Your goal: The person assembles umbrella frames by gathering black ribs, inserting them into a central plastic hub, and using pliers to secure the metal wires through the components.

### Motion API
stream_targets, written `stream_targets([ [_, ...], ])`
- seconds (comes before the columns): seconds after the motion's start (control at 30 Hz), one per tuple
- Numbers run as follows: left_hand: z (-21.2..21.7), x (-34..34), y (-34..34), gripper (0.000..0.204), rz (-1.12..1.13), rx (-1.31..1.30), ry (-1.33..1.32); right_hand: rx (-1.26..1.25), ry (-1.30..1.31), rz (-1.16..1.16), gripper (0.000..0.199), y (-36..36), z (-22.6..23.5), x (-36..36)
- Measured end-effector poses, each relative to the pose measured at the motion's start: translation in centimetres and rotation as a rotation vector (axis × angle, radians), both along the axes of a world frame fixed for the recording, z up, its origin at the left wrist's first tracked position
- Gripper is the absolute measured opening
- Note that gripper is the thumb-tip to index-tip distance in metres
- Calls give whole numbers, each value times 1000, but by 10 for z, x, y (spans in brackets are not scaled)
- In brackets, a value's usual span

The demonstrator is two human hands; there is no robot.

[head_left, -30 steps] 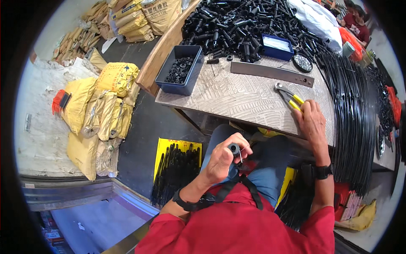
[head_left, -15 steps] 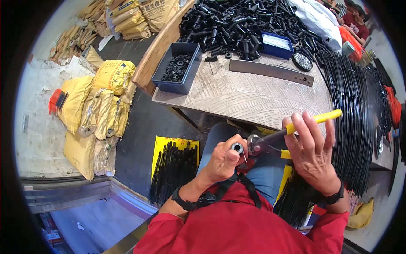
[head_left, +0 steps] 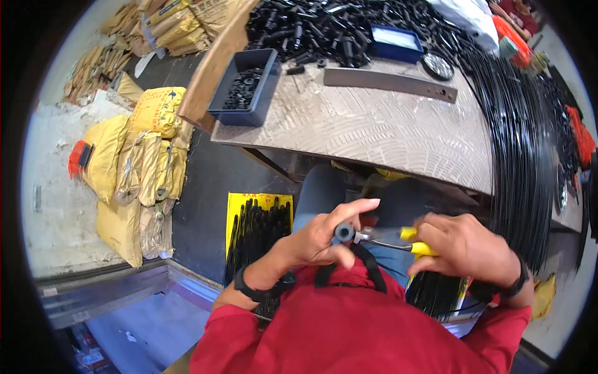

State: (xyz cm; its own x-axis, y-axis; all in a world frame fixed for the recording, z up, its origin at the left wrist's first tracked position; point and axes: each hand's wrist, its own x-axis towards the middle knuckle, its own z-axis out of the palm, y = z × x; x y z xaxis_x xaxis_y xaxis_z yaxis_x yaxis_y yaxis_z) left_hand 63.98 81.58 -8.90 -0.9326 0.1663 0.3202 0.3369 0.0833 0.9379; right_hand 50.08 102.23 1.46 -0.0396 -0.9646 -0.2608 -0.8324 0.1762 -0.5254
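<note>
My left hand (head_left: 317, 240) is around a dark, hollow-ended round tube part (head_left: 344, 232), seen end-on. Its index finger stretches forward and its thumb stands off the tube; the lower fingers that seem to hold it are mostly hidden. Yellow-handled pliers (head_left: 420, 248) are in my right hand (head_left: 461, 246), which is closed round the handles and slightly blurred. The pliers' metal head meets the side of the tube part; whether the jaws bite on anything is too small to tell. Both hands are over my lap, in front of the table (head_left: 374, 134).
Black tubular parts (head_left: 305, 37) heap at the table's back. Nearby are a blue bin (head_left: 252, 115) of small black rings, a blue tray (head_left: 395, 45), a round dish (head_left: 438, 67) and a metal bar (head_left: 389, 84). Long black rods (head_left: 520, 149) hang at right; yellow sacks (head_left: 156, 112) stand left.
My right hand has closed from a loose, spread grip, bringing the pliers' handles together and lower. My left thumb and index finger have spread away from the tube part.
</note>
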Motion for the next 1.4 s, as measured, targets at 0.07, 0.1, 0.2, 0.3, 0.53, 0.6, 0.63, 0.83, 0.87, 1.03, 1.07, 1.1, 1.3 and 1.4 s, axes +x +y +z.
stream_targets([
  [0.07, 2, 0, 1, 68, -111, -68, 161, 356, -1002, -134, 39, 9, -23, -20],
  [0.1, -1, -4, 3, 66, -200, -44, 197, 452, -1422, -208, 48, 13, -37, -20],
  [0.2, -5, 0, 4, 61, -142, -108, 207, 61, -1088, -92, 52, 13, -33, -12],
  [0.3, -3, 3, 10, 57, -27, -101, 148, -222, 285, 55, 50, 16, -9, 4],
  [0.53, -14, -5, 28, 58, 69, 56, 190, -389, 904, -187, 45, 19, -39, 21],
  [0.6, -14, -5, 25, 58, 39, 50, 164, -429, 962, -204, 41, 20, -38, 19],
  [0.63, -14, -5, 23, 59, 8, 43, 137, -433, 791, -171, 35, 25, -38, 16],
  [0.83, -6, -12, 14, 60, -287, 43, 181, 462, -1474, -208, 39, 42, -58, -2],
  [0.87, -6, -12, 13, 59, -289, 50, 163, 337, -1412, -183, 44, 41, -55, -3],
  [1.03, -12, -5, 9, 56, -90, -15, 141, -222, 296, -154, 56, 25, -25, 19],
  [1.07, -12, -5, 11, 54, -72, 2, 130, -256, 362, -175, 52, 30, -35, 23],
  [1.1, -11, -4, 12, 53, -52, 18, 118, -290, 427, -195, 48, 31, -39, 23],
  [1.3, -2, -11, 1, 58, -301, 98, 76, 366, -1623, -329, 30, 42, -50, -3],
  [1.4, -6, -8, 3, 55, -123, 106, 146, 90, -1190, -184, 30, 38, -58, 3],
])
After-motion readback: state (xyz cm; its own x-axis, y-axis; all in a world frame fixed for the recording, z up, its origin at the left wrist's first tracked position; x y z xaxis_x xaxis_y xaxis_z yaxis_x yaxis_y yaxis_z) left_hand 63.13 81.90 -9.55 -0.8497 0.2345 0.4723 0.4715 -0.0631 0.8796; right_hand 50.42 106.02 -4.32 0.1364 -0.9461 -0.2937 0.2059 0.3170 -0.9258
